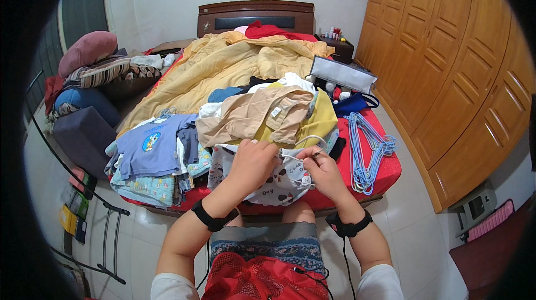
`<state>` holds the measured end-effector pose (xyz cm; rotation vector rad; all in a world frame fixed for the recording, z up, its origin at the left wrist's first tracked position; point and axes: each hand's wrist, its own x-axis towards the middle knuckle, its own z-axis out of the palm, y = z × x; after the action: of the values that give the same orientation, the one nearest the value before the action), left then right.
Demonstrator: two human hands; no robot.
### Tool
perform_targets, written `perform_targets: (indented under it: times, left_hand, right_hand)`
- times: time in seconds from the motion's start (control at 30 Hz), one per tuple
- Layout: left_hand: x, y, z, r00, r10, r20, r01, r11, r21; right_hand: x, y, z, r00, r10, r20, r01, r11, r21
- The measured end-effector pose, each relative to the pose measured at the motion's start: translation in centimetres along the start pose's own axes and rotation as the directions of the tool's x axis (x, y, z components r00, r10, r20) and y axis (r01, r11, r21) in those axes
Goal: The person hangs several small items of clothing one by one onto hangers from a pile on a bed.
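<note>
A white garment with dark and red printed figures [265,194] hangs at the bed's front edge between my hands. My left hand [254,161] is closed at its upper left part, fingers curled over the cloth. At the garment's upper right, my right hand [322,173] pinches a thin white hanger [310,137], whose curved part shows above the fingers. My fingers hide how the hanger sits in the cloth. Just beyond my hands lie a beige garment [251,113] and a yellow garment [322,120] in a heap.
A blue printed shirt [153,146] lies on stacked clothes at left. Several blue hangers [364,155] are piled on the red bedsheet [389,160] at right. Behind spreads a yellow quilt [218,65]. A wooden wardrobe [435,60] lines the right side; a black metal rack [109,238] stands left.
</note>
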<state>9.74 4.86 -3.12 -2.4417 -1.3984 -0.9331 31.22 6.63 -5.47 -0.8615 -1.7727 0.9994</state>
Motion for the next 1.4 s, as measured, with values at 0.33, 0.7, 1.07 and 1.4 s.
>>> perform_targets:
  times: [0.33, 0.7, 1.07, 1.4]
  left_hand:
    - [-1.6, -2.5, -2.8, 0.999, -0.038, 0.012, 0.037, 0.993, 0.11]
    - [-0.4, -1.0, -0.4, 1.0, 0.011, -0.027, -0.016, 0.986, -0.164]
    - [-0.3, -1.3, -0.3, 0.989, -0.138, -0.053, 0.11, 0.924, -0.367]
    - [-0.9, -1.5, -0.1, 0.978, -0.194, -0.08, 0.143, 0.895, -0.423]
  right_hand:
    - [-0.4, 0.5, -0.6, 0.984, -0.038, -0.172, 0.051, 0.996, 0.072]
    - [0.4, -0.5, 1.7, 0.99, -0.01, -0.143, 0.006, 1.0, -0.025]
    - [-1.4, -1.7, 3.5, 0.923, -0.2, -0.33, 0.093, 0.946, -0.312]
    - [-0.4, 2.2, 6.2, 0.999, -0.045, -0.001, 0.045, 0.997, 0.066]
